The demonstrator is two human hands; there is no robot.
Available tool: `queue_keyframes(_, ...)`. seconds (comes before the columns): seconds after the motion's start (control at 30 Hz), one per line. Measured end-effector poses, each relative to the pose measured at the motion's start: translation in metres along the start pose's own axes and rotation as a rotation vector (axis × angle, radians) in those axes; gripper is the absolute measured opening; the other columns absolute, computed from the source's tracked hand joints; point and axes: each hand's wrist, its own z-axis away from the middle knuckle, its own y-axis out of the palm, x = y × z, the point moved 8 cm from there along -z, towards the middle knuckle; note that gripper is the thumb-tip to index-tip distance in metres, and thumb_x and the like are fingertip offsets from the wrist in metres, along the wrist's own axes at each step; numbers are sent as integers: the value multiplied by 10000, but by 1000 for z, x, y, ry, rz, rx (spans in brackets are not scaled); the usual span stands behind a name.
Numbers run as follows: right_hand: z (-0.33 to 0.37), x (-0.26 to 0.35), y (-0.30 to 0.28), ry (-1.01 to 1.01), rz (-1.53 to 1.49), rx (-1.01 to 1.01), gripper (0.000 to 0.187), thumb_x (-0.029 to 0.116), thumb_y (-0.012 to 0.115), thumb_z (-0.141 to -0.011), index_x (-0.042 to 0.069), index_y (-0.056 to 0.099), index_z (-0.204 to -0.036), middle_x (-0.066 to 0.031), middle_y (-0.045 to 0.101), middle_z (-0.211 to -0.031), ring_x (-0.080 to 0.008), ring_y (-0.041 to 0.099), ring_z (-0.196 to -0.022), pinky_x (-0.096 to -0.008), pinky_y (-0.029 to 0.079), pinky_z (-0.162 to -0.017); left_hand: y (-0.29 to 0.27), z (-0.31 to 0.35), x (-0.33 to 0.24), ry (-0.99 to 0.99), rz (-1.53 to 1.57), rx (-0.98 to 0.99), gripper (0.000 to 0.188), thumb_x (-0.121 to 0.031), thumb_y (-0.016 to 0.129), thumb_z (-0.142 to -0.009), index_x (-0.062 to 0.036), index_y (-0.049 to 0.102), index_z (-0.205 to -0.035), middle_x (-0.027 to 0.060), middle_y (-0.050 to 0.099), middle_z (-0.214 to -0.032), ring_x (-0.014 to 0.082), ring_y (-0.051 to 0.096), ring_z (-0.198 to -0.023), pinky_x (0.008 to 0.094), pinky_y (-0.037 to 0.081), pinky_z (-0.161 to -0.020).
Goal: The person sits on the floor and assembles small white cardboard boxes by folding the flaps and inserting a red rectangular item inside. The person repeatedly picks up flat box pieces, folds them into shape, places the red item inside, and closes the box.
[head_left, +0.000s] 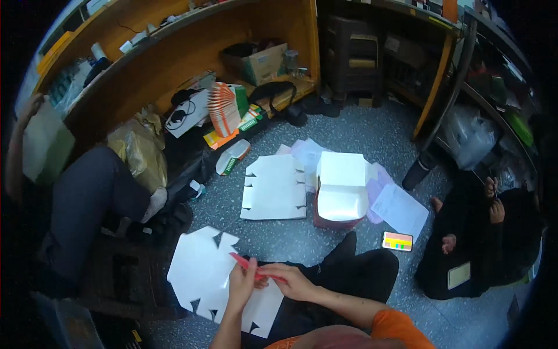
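A flat white cardboard box blank with notched edges lies across my lap. One red-backed flap of it is folded up toward me. My left hand closes on that flap near its middle, thumb on top. Just to its right, my right hand pinches the flap's other end; the undersides of both hands' fingers are partly hidden. Beyond my knees, more notched white blanks lie flat on the floor. Beside them stands a formed box, white inside and red outside, its lid raised.
A lit phone and loose papers lie on the speckled floor. At right sits a person in black; at left, another person's bent leg. Wooden shelves, a fanned orange-white stack and stools stand behind.
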Motion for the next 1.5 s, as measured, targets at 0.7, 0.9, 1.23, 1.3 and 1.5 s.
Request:
queue_keyframes(0.7,7,7,-35,-30,321,-265,207,230,770,-897,44,690,-854,-122,641,-858,-316,648,-852,-428,526,-740,43,21,12,349,49,26,302,-97,557,-1068,64,549,-1324,181,699,-1126,249,719,-1012,387,619,-904)
queue_keyframes(0.9,-2,-81,-59,310,-262,-426,321,310,564,-1076,27,548,-1226,-73,640,-1058,-152,610,-976,-318,502,-881,57,81,-60,515,-949,765,739,-121,688,-965,-83,327,-1609,171,579,-1481,369,521,-1379,467,387,-1171)
queue_keyframes(1.23,-2,10,-55,-200,163,-337,324,272,574,-1032,-4,643,-1186,-187,638,-1202,-346,587,-1171,-405,442,-1035,-30,32,-77,219,-721,109,211,-208,811,-912,-8,761,-957,10,680,-730,103,592,-703,294,498,-700)
queue_keyframes(1.3,-1,27,-49,-197,112,-295,246,210,651,-982,4,669,-1115,-181,664,-1077,-356,614,-1072,-421,475,-949,-40,10,-47,89,-575,117,217,-226,809,-918,-16,753,-915,1,680,-749,96,600,-709,279,492,-678)
queue_keyframes(1.5,2,29,-50,-168,154,-145,185,191,695,-945,37,686,-1047,-139,631,-975,-330,587,-939,-422,484,-842,-35,-35,11,-38,-106,-5,270,-161,775,-933,-40,642,-1134,39,705,-887,111,641,-738,253,510,-648)
